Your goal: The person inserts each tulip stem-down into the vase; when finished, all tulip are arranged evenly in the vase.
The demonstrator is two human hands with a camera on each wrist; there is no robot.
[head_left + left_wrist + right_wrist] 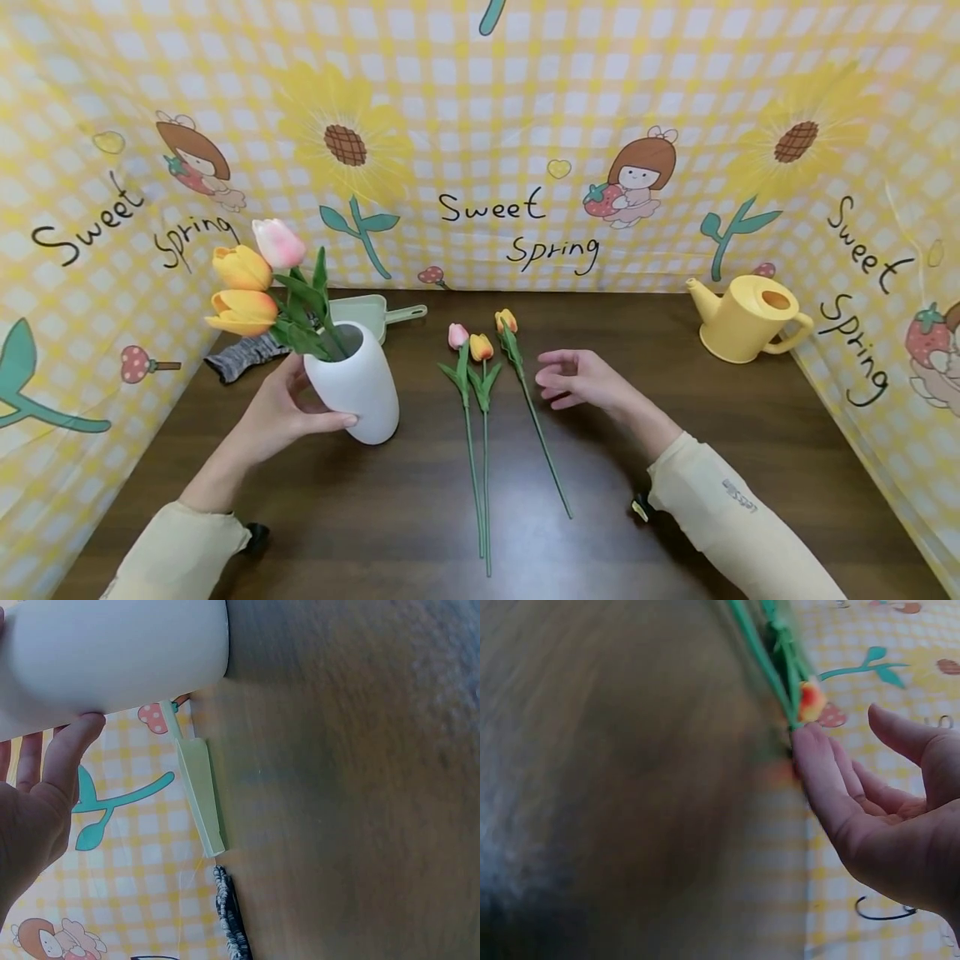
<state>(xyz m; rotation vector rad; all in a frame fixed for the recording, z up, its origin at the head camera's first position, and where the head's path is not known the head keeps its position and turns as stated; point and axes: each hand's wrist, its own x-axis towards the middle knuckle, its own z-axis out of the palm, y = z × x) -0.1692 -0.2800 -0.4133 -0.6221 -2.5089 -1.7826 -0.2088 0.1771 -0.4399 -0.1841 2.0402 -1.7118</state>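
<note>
1. A white vase (pixel 363 392), gripped by a person's left hand (pixel 281 412), leans leftward in the head view; whether its base touches the brown table (pixel 420 517) I cannot tell
2. The left hand wraps the vase from its left side, with the thumb across the front and fingers curled behind
3. Rising from the vase's mouth and spilling over to its left are a pale pink tulip (pixel 279 244) and two large orange-yellow tulips (pixel 242 268), with green leaves
4. To the right of the vase, three thin-stemmed tulips lie on the table: a small pink tulip (pixel 458 336), a small yellow tulip (pixel 482 347) just beside it, and a single yellow tulip (pixel 507 320) farther from the vase
5. Beyond these, on the vase's right, the right hand (pixel 581 382) grasps nothing, its fingers loosely extended near the single yellow tulip
6. Behind the vase sits a pale green dustpan (pixel 371 312); behind and left, a mottled grey cloth (pixel 243 354)
7. Far to the vase's right stands a yellow watering can (pixel 738 321)
</note>
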